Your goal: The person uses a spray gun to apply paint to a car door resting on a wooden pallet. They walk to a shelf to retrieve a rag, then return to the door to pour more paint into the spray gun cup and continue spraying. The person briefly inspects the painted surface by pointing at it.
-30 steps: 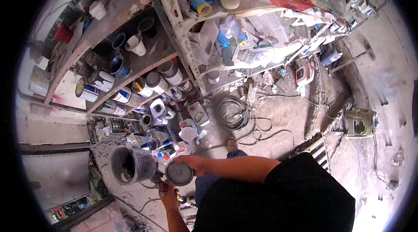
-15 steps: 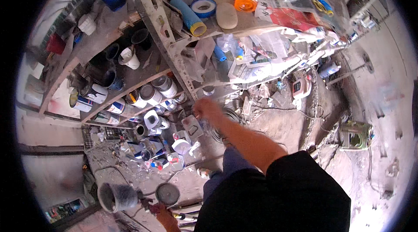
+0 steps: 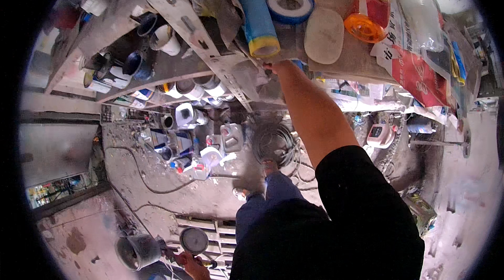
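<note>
My right arm reaches up to the shelf's front edge. There my right hand (image 3: 271, 68) is just below the yellow end of a blue film roll (image 3: 254, 9); its fingers are small and partly hidden, so their grip is unclear. Beside the roll lie a blue-and-white tape roll (image 3: 290, 3) and an oval beige block (image 3: 324, 36). Low at the left, my left hand (image 3: 193, 266) is closed round a dark tool that looks like a spray gun (image 3: 169, 253). A grey cup (image 3: 135, 251) opens beside it. Close above the hand shows a round grey lid-like disc (image 3: 194, 240).
An orange-capped bottle (image 3: 367, 7) and a red-and-white bag (image 3: 420, 72) lie on the shelf. A perforated metal post (image 3: 194, 30) stands left of my right hand. Paint tins (image 3: 190, 89) fill the lower left shelves. Hose (image 3: 163, 192) and plastic jugs (image 3: 231, 137) lie on the floor.
My right hand has risen from the foot of the metal post to the shelf edge by the blue roll. The shelf looks closer. My left hand still holds the tool, slightly lower in view.
</note>
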A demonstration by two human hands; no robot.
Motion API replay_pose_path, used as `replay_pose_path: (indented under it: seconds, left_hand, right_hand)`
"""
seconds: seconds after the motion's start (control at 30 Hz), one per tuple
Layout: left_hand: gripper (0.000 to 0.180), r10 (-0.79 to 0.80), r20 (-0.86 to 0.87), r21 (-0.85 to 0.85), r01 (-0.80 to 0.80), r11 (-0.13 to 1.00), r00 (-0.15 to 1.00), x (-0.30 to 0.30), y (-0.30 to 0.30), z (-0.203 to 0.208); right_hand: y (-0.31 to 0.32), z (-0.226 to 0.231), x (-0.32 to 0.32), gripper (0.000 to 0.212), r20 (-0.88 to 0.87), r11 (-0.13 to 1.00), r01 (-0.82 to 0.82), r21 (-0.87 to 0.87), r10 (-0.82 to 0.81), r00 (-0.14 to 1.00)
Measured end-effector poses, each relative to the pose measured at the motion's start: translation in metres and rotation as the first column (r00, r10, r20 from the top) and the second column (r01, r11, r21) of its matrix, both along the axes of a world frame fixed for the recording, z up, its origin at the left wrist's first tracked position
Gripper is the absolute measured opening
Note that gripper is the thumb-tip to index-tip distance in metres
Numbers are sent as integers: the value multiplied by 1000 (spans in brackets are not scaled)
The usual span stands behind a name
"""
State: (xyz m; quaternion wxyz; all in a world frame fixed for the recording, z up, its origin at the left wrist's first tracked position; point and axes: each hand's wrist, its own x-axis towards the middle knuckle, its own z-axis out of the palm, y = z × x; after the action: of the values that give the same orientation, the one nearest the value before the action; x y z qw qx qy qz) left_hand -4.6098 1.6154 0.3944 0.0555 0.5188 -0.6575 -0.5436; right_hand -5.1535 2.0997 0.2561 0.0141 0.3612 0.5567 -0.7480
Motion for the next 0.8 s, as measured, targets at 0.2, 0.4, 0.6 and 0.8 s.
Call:
replay_pose_path:
  seconds: [0.2, 0.4, 0.6, 0.8]
  left_hand:
    - [22, -6, 58, 13, 5, 1000, 998, 8, 40, 4]
    - [14, 68, 11, 18, -68, 998, 998, -10, 72, 1]
    - [16, 33, 121, 81, -43, 996, 992, -2, 47, -16]
    - [21, -62, 9, 73, 61, 995, 998, -16, 59, -10]
  right_hand:
    - [2, 16, 72, 42, -153, 982, 33, 184, -5, 988]
    - [22, -21, 112, 42, -343, 795, 41, 606, 215, 914]
    - [25, 5, 147, 40, -224, 537, 79, 840, 210, 952]
    - [27, 67, 174, 41, -137, 644, -11, 765, 178, 974]
